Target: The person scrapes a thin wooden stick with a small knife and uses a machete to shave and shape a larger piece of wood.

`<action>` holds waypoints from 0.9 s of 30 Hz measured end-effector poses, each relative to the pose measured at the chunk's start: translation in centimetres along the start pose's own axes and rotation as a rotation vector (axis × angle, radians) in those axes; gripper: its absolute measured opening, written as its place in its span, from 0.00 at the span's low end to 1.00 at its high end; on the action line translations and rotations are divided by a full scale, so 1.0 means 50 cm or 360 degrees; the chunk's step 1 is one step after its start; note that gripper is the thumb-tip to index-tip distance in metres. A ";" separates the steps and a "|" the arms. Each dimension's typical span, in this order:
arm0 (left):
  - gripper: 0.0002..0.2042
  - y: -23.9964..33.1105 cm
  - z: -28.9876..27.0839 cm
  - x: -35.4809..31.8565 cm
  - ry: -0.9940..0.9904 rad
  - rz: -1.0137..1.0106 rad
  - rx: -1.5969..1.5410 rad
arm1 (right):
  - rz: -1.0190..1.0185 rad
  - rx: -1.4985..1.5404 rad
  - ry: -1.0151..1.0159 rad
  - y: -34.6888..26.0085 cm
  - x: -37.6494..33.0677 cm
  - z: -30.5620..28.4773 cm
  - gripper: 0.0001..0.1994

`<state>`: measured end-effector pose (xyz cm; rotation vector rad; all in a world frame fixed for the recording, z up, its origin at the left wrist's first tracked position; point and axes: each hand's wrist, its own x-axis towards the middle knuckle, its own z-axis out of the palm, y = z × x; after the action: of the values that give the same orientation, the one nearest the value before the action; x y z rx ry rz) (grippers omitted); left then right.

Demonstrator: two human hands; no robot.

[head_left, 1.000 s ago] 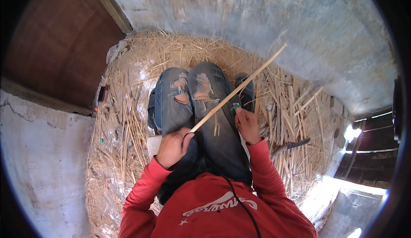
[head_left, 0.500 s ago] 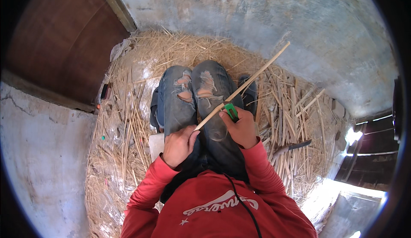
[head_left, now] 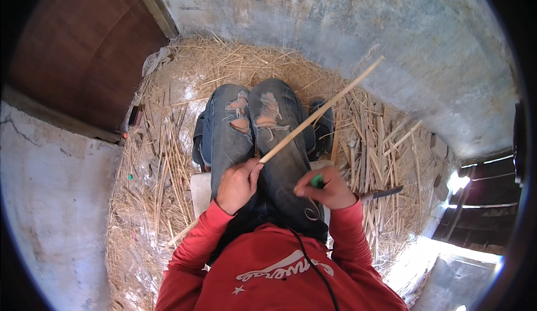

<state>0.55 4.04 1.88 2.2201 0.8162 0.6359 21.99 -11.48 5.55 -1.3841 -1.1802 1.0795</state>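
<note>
My left hand [head_left: 239,185] is closed round a long pale wooden stick [head_left: 321,112], probably bamboo, held slanting across my thighs. Its far end rises to the right, past my knees. A pale end [head_left: 183,232] shows beside my left forearm and looks like the same stick, though the sleeve covers the join. Close to my right thigh, my right hand [head_left: 330,188] is closed round a green utility knife [head_left: 317,181], mostly hidden by the fingers. A thin curled shaving [head_left: 311,213] hangs below that hand, which is apart from the stick.
Loose straw and split strips [head_left: 372,148] cover the floor on both sides. A knife with a dark blade [head_left: 386,192] lies to the right of my right wrist. Walls [head_left: 358,20] close in ahead and at the left, with a brown door [head_left: 84,48] at the far left.
My right hand, with the green knife, has come off the stick and moved down toward me and right. The left hand keeps its hold; the stick has shifted slightly.
</note>
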 end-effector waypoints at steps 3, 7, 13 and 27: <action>0.08 0.009 -0.010 0.002 0.0016 -0.0099 -0.0008 | 0.0076 -0.0116 0.0963 0.061 0.005 -0.071 0.09; 0.08 0.001 -0.013 -0.001 -0.0020 -0.0138 -0.0044 | -0.0110 -0.0625 0.1932 0.095 0.031 -0.120 0.16; 0.08 0.008 -0.002 -0.007 -0.0001 -0.0187 0.0076 | 0.0120 -0.0729 0.1228 0.070 0.048 -0.025 0.16; 0.09 0.032 0.008 -0.010 0.0164 -0.0008 0.0376 | 0.0102 -0.0989 0.0648 0.050 0.110 0.033 0.24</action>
<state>1.06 2.60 2.71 2.4119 0.9933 0.6860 21.39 -5.94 2.72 -2.0134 -1.2133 0.4326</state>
